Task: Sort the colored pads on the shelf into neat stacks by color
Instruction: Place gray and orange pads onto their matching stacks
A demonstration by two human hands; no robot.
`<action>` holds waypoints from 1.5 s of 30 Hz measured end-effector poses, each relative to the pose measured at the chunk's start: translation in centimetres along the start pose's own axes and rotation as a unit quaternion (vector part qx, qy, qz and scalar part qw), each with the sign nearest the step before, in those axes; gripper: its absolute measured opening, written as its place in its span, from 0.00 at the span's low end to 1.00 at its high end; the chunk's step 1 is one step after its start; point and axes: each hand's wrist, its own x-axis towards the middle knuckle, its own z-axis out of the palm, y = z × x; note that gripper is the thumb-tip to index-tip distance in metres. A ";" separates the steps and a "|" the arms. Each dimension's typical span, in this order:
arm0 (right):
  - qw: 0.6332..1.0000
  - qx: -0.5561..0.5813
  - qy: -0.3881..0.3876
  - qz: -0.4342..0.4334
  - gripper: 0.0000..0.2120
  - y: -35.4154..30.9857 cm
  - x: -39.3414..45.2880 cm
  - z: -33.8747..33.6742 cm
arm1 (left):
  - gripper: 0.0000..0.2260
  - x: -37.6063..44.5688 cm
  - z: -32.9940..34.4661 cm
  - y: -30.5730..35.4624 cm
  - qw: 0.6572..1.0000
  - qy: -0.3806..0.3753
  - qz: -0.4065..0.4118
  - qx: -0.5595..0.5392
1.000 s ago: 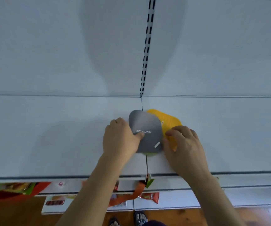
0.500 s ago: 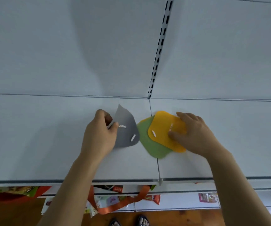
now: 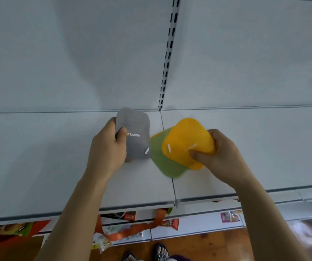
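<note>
On the white shelf (image 3: 38,157) my left hand (image 3: 108,149) grips a grey pad (image 3: 134,129) by its left edge, thumb on top beside its white lettering. My right hand (image 3: 221,157) pinches a yellow pad (image 3: 187,140) at its near right corner, thumb on top, and holds it tilted up. A green pad (image 3: 162,162) lies flat on the shelf, partly under the yellow one and just right of the grey one.
A slotted upright (image 3: 167,59) runs up the white back panel above the pads. The shelf's front edge (image 3: 132,207) lies near me. Lower shelves hold snack packets (image 3: 172,223) and an orange strap (image 3: 129,232). My feet (image 3: 160,253) stand on wooden floor.
My left hand has carried the grey pad left off the pile. My right hand has gone from pressing on the yellow pad to pinching it and lifting it off the green pad.
</note>
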 end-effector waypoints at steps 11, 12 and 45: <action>0.966 0.146 0.208 0.049 0.05 1.3 -7.6 -5.1 | 0.11 -2.5 6.0 4.4 0.975 -0.057 0.017 -0.215; 0.959 0.163 0.224 0.056 0.04 1.7 -8.2 -5.7 | 0.11 -3.1 6.9 5.1 0.972 -0.070 0.019 -0.222; 0.863 0.210 0.433 0.153 0.12 36.9 -15.9 -40.6 | 0.14 -18.9 53.9 38.3 0.928 -0.277 0.145 -0.204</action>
